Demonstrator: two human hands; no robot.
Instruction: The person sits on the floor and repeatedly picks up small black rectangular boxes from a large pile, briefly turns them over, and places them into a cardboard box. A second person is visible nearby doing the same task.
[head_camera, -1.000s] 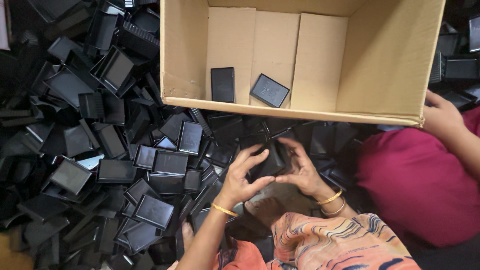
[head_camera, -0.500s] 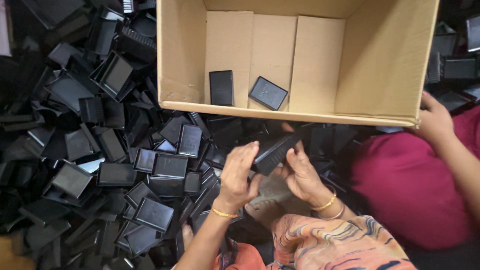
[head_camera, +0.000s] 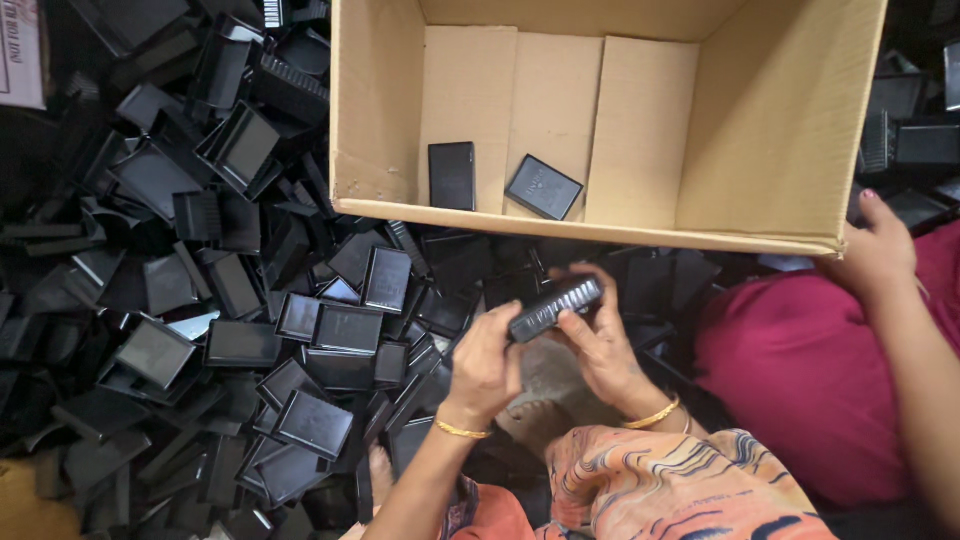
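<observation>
Right at the bottom of the view, over a lap in orange patterned cloth (head_camera: 690, 480), both hands are wrapped round one small black plastic case (head_camera: 556, 307), held up off the heap and just short of the cardboard box (head_camera: 780, 130). The left hand (head_camera: 485, 362) pinches the lower-left end with fingers curled, and the right hand (head_camera: 605, 345) cups it from behind with the fingertips over the top edge, so neither hand is slack; looks to me like two halves being squeezed shut, which would explain gripping it from both ends. The case itself is flat and oblong, matte black, tilted with its right end higher, and there's a ribbed or grooved strip along the edge facing the camera. To the left of the hands there's a big messy pile of loose black trays and lids (head_camera: 240, 340), shallow rectangles lying every which way, easy to reach. Further out the box sits open with two closed black cases (head_camera: 452, 175) lying flat on its floor near the front wall. Off to the right, another person in dark pink rests a hand (head_camera: 880, 255) at the box's near corner.
</observation>
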